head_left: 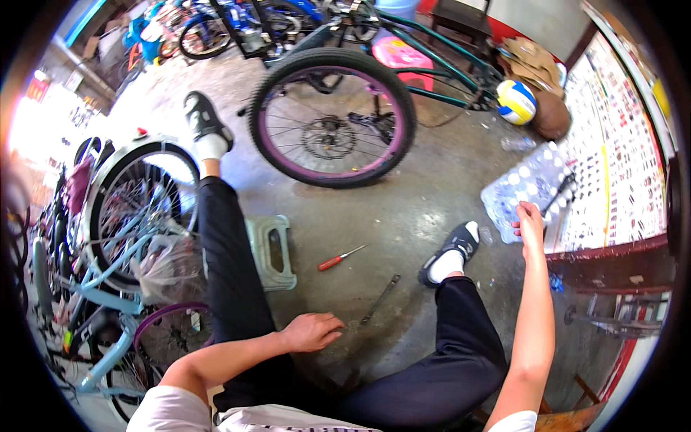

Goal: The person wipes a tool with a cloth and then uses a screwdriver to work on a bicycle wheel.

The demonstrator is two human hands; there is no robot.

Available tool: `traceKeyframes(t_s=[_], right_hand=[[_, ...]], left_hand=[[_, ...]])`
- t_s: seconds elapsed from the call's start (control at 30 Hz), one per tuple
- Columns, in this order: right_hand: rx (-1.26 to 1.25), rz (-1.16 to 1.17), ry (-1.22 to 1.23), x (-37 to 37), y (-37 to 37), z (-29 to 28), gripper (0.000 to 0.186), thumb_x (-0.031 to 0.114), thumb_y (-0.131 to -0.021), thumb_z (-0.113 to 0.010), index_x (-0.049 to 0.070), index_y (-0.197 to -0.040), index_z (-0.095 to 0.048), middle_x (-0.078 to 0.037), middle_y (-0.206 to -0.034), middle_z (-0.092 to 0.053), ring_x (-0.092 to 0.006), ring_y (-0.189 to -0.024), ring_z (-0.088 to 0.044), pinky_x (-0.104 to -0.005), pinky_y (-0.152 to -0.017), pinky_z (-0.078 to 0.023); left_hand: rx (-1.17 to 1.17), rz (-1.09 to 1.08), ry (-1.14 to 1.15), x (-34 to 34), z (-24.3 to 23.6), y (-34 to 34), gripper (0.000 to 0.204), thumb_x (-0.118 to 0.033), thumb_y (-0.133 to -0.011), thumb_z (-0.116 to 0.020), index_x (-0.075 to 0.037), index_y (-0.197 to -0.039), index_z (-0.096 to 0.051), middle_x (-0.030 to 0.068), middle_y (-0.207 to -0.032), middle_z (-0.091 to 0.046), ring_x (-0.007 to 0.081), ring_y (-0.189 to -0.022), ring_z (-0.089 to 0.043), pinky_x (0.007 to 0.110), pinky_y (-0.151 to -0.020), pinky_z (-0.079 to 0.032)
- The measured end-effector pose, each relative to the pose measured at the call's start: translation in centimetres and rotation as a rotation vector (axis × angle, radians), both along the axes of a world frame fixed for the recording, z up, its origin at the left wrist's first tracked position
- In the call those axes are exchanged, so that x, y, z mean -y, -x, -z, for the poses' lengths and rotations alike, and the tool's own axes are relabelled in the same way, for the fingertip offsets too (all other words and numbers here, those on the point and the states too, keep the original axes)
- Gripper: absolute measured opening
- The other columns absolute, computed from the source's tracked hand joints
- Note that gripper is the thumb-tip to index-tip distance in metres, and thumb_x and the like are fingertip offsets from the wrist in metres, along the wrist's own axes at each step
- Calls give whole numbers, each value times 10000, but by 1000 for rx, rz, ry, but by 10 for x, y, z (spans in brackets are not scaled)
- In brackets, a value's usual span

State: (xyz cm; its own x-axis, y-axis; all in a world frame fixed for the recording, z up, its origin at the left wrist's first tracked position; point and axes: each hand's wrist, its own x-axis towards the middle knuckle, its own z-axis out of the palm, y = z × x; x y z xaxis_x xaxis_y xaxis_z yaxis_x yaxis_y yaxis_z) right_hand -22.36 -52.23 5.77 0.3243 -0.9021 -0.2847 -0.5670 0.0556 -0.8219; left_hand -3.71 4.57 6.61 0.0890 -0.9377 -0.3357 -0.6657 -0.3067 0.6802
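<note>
My left hand (312,333) hangs over my left thigh, its fingers loosely stretched and nothing in it. Out to the right, my right hand (530,222) is held over the near edge of a clear plastic container with white round spots (512,189). Its thumb and fingers are apart; whether they touch the plastic I cannot tell. A thin dark tool (560,193) lies on that container. Between my feet are a red-handled screwdriver (331,263) and a flat dark metal bar (381,299). Beyond them is a bicycle wheel with a purple rim (397,147) and a brake disc.
A pale green plastic stool (285,252) stands by my left leg. Bicycles (108,288) crowd the left side. A dark green bicycle frame (425,54), a pink stool (403,55) and a ball (516,102) are at the back. A white board with many small items (612,151) borders the right.
</note>
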Motion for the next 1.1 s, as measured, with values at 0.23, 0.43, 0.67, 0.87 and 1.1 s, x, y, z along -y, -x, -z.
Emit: traceKeyframes(t_s=[0.23, 0.43, 0.67, 0.87, 1.1], right_hand=[[126, -494, -25, -153, -101, -175, 319, 223, -1031, -634, 57, -1303, -657, -33, -1091, -666, -107, -801, -629, -262, -691, -487], [235, -657, 91, -259, -133, -218, 287, 144, -996, -685, 42, -1265, -675, -34, -1013, -697, -94, -803, -626, -260, -725, -506], [-448, -1263, 397, -287, -139, -145, 472, 345, -950, -718, 54, -1308, -623, -166, -1116, -685, -374, -1017, -697, -468, -882, -560], [-389, -1387, 449, -313, -174, -138, 444, 316, -924, -750, 74, -1277, -635, -122, -1073, -663, -322, -1010, -677, -446, -932, -536], [-376, -1481, 409, -325, -185, -145, 417, 312, -922, -756, 66, -1237, -637, -112, -1028, -655, -311, -990, -678, -448, -911, -539]], left_hand=[[96, -57, 82, 22, 17, -46, 303, -268, -958, -692, -111, -1215, -655, 93, -1103, -658, 326, -1013, -689, 452, -830, -583], [128, -81, 253, 53, 58, -93, 297, -276, -957, -693, -100, -1195, -672, 103, -1136, -659, 336, -1032, -684, 457, -867, -579], [54, 46, 70, 44, 62, -121, 313, -291, -960, -688, -95, -1204, -672, 124, -1131, -660, 345, -1083, -671, 462, -903, -569], [31, 67, 181, 52, 67, -134, 321, -295, -957, -693, -97, -1210, -685, 132, -1105, -669, 346, -1052, -682, 470, -891, -566], [-385, -332, -2, 38, 39, -130, 303, -241, -979, -665, -49, -1212, -693, 154, -1124, -744, 335, -1001, -728, 435, -872, -569]])
